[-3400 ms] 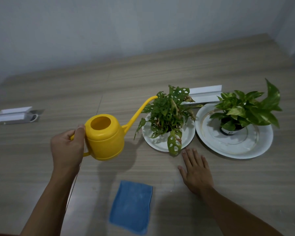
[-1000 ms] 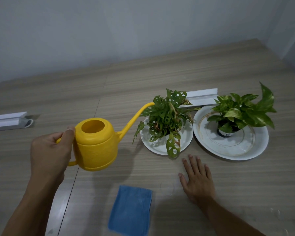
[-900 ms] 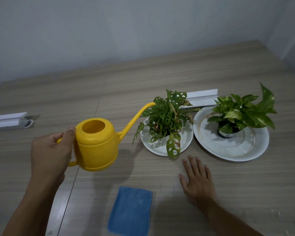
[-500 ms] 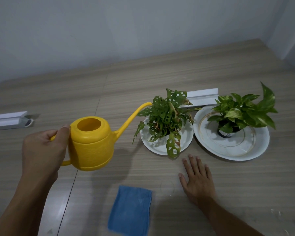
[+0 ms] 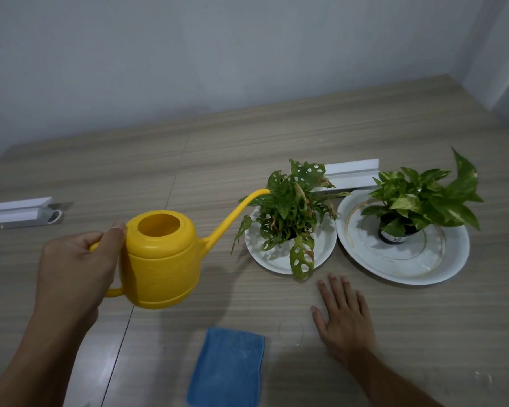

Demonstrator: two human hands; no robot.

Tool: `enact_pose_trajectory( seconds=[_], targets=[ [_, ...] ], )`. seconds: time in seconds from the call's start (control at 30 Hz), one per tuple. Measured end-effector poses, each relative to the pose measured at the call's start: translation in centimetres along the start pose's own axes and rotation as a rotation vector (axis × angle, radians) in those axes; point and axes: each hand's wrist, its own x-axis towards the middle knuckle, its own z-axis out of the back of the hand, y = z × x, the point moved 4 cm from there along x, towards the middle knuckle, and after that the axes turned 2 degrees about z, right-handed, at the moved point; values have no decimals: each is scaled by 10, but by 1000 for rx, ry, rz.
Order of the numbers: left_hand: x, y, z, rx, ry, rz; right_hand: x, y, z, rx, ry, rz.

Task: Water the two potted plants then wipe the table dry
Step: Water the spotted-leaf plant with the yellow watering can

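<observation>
- Gripping the handle of the yellow watering can [image 5: 162, 259], your left hand [image 5: 74, 277] is wrapped around it with the thumb pressed against the can's upper rim; the can hangs clear of the table [image 5: 276, 136].
- Resting flat beside it, your right hand [image 5: 344, 315] lies palm-down on the table with fingers spread and holding nothing, just in front of the small plate [image 5: 323, 245].
- Your can's spout tip sits among the leaves of the holey-leaved plant [image 5: 291, 207] on that small plate.
- Your second plant [image 5: 423, 198] stands in its dark pot on the larger plate [image 5: 447, 259], just right of the first.
- Your blue cloth [image 5: 227, 371] lies flat on the table between your two forearms, untouched.
- Compared with half a second ago, you have brought the can a little to the right, so the spout is now in the foliage; your right hand has not shifted.
</observation>
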Motion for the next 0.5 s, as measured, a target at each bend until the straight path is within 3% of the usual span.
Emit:
enact_pose_trajectory(
  seconds=[0.5],
  targets=[
    [2,-10,-3,9,-13,37,-1,0,3,-9,-7,-3]
  ],
)
